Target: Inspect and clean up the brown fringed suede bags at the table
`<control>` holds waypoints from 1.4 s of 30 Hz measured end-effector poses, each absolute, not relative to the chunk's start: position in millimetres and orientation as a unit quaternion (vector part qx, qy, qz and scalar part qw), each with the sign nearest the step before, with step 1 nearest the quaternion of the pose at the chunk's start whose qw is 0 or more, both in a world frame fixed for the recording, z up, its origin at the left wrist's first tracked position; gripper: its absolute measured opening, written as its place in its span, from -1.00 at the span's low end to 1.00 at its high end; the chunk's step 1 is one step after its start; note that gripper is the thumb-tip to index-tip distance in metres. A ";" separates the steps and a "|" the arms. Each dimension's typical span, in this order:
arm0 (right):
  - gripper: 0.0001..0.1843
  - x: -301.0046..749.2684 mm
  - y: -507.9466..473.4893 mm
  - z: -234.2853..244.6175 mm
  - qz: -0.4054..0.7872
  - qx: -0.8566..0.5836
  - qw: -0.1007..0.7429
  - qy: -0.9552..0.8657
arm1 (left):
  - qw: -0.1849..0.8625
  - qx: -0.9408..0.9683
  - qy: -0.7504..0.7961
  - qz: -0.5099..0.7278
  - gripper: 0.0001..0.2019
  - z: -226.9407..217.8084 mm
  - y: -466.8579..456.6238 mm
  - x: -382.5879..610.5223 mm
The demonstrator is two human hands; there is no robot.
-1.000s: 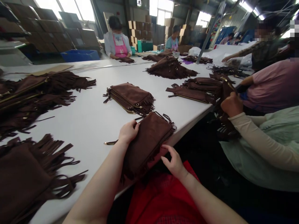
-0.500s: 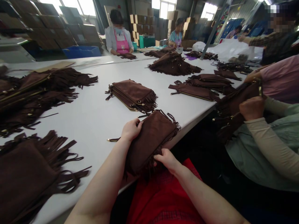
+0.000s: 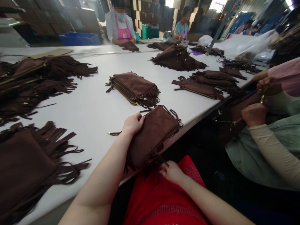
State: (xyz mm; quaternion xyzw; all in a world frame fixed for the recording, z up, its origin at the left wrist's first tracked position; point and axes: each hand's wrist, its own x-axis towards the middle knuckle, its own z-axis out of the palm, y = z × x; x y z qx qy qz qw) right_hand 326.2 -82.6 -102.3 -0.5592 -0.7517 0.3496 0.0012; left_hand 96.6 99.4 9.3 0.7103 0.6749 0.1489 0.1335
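Note:
A dark brown fringed pouch (image 3: 152, 134) lies at the near edge of the white table (image 3: 93, 103), partly over it. My left hand (image 3: 133, 124) grips its upper left side, thumb on top and fingers tucked beneath. Out to the left of that hand sticks a zipper pull strap (image 3: 114, 133) with a metal tip. Below the pouch's near edge, my right hand (image 3: 172, 172) is closed on a thin brown fringe strip (image 3: 163, 161). Just beyond the pouch rests a small stack of similar pouches (image 3: 133, 87) with zippers and rings.
More fringed pouches lie at the near left (image 3: 25, 159), at the far left (image 3: 35, 75) and in a far heap (image 3: 178, 57). On my right a co-worker's hand (image 3: 254, 114) holds another brown pouch. Across the table a person in a pink apron (image 3: 123, 29) handles brown pieces.
My right hand has moved down and slightly right, away from the pouch's edge, drawing a fringe strip. My left hand keeps its grip. The view has tipped slightly downward.

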 end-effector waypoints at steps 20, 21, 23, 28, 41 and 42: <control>-0.63 302.1 -24.4 -43.9 0.655 -0.510 0.294 -0.473 | 0.126 0.716 0.671 0.149 -0.62 9.3 99.0 95.2; -0.65 301.8 -24.5 -43.6 0.649 -0.511 0.298 -0.478 | 0.127 0.716 0.670 0.150 -0.62 8.9 99.0 94.9; -0.70 301.4 -24.5 -42.2 0.637 -0.521 0.294 -0.487 | 0.127 0.715 0.671 0.151 -0.62 8.4 99.2 94.7; -0.90 301.5 -22.8 -37.9 0.565 -0.567 0.236 -0.551 | 0.124 0.718 0.667 0.155 -0.62 8.5 99.6 96.0; -0.87 320.2 -50.8 -87.2 0.478 -0.610 0.046 -0.630 | 0.124 0.719 0.666 0.152 -0.62 7.7 99.5 96.1; -0.86 322.7 -51.4 -87.5 0.467 -0.616 0.041 -0.633 | 0.124 0.720 0.666 0.150 -0.62 7.9 99.4 96.2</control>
